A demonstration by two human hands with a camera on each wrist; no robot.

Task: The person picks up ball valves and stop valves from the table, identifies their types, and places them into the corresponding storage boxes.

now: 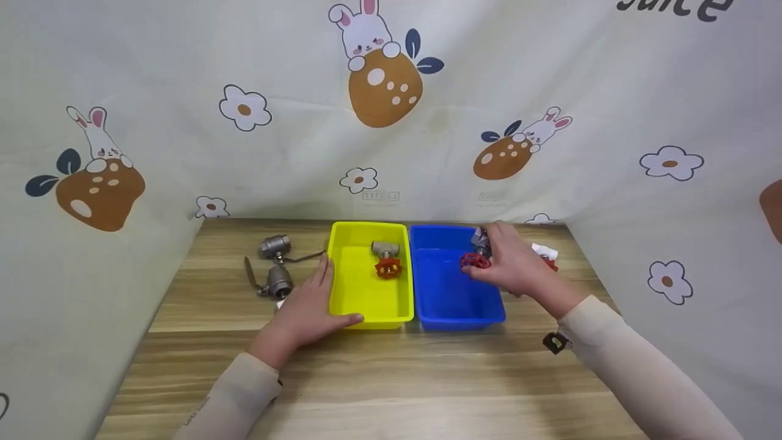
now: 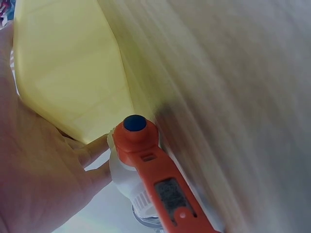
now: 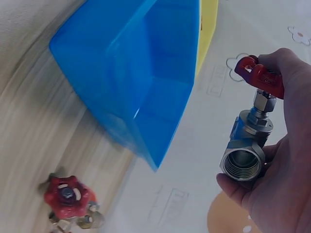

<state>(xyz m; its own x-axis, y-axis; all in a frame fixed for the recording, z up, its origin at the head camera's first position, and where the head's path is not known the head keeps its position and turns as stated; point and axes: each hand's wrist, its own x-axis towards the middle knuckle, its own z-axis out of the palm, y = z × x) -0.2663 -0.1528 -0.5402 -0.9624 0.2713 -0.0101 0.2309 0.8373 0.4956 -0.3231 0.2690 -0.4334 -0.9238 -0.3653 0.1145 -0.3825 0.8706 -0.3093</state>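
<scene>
In the head view my right hand (image 1: 512, 260) grips a metal gate valve (image 1: 481, 239) with a red handwheel above the blue bin (image 1: 452, 299). The right wrist view shows that valve (image 3: 255, 119) with its threaded opening facing the camera and my thumb at the handwheel. My left hand (image 1: 305, 308) rests against the yellow bin (image 1: 357, 290), fingers along its left wall and thumb by the front rim. Inside the yellow bin lies another gate valve (image 1: 386, 252) with a red handwheel. Below the left fingers, a white valve with an orange handle (image 2: 167, 187) shows in the left wrist view.
Left of the yellow bin lie two metal ball valves (image 1: 275, 246) with lever handles. A white fitting (image 1: 545, 251) lies right of the blue bin. A valve with a red handwheel (image 3: 67, 196) stands on the wooden table. A patterned curtain (image 1: 293, 153) closes off the back and sides.
</scene>
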